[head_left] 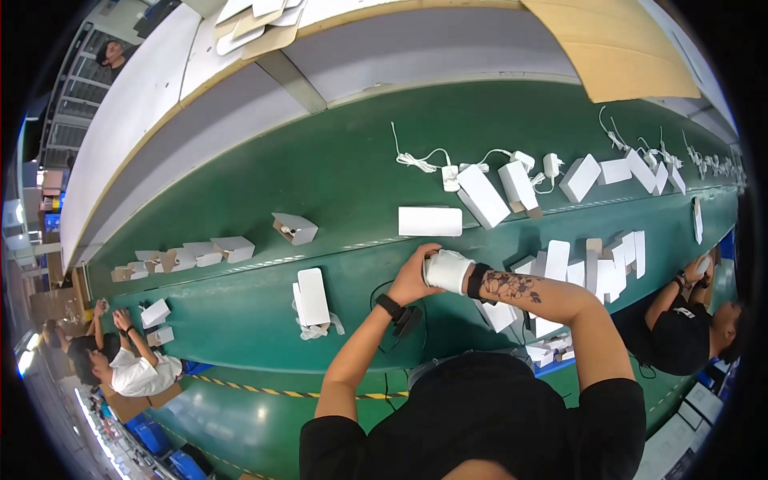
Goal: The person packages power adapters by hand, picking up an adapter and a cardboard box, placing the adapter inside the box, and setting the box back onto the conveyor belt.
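Note:
Both my hands meet over the green conveyor belt point(336, 176), just in front of me. My left hand point(414, 276), with a black watch on its wrist, grips the left end of a small white box point(448, 270). My right hand point(472, 278) is mostly hidden behind that box and holds its right end; a black band and a tattoo show on that forearm. A flat white box point(430, 222) lies on the belt just beyond my hands. Another white box on a clear bag point(313, 298) lies to my left.
Several white boxes point(482, 196) and white cables with plugs point(416, 160) lie further along the belt. A stack of white boxes point(596, 264) stands at my right. A person point(680, 328) works at my right, another person point(132, 364) at my left. Cardboard sheets point(616, 48) lie on the shelf.

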Demonstrator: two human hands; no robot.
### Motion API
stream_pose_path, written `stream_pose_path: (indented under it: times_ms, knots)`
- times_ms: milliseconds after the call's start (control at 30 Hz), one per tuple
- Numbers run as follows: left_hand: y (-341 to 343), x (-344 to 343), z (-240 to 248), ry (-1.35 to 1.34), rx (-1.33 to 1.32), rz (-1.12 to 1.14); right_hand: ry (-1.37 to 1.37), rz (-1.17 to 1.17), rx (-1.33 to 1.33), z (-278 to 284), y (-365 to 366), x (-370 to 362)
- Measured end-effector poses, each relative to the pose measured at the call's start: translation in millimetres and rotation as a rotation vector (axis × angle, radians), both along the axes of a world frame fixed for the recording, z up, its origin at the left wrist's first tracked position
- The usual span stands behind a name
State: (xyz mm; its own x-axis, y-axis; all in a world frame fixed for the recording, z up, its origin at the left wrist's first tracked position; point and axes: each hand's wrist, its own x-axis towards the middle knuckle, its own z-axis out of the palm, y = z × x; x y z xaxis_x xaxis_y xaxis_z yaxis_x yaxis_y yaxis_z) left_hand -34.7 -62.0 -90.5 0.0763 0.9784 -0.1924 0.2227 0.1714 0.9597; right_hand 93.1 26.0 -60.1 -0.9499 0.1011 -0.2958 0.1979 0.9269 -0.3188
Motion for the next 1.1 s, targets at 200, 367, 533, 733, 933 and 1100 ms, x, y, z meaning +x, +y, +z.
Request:
stream_pose_path:
  times_ms: [200,367,533,733,933,1100]
  knots:
    - [-32.0,0.2,-7.0,0.094,0.153,0.236,0.535,-0.356,-0.457,5.4,14.3,37.2]
    - [-20.7,-10.6,-12.3,0.421,0.175,0.193,0.295,-0.991,-0.501,-41.8,36.6,34.2]
    - [7.0,-75.9,4.1,0.543,0.298,0.514,0.489,-1.115,-0.009,-98.1,77.4,56.6]
    - [15.0,-149.1,-32.7,0.528,0.273,0.715,0.698,-0.492,0.249,-74.5,144.5,-14.7]
    - [5.8,-96.4,24.5,0.589,0.357,1.012,-0.162,-0.408,0.223,-52.3,167.9,-43.5]
    - [-22.4,-10.5,46.8,-0.027,0.257,0.791,0.683,-0.929,-0.402,-33.6,157.6,-18.5]
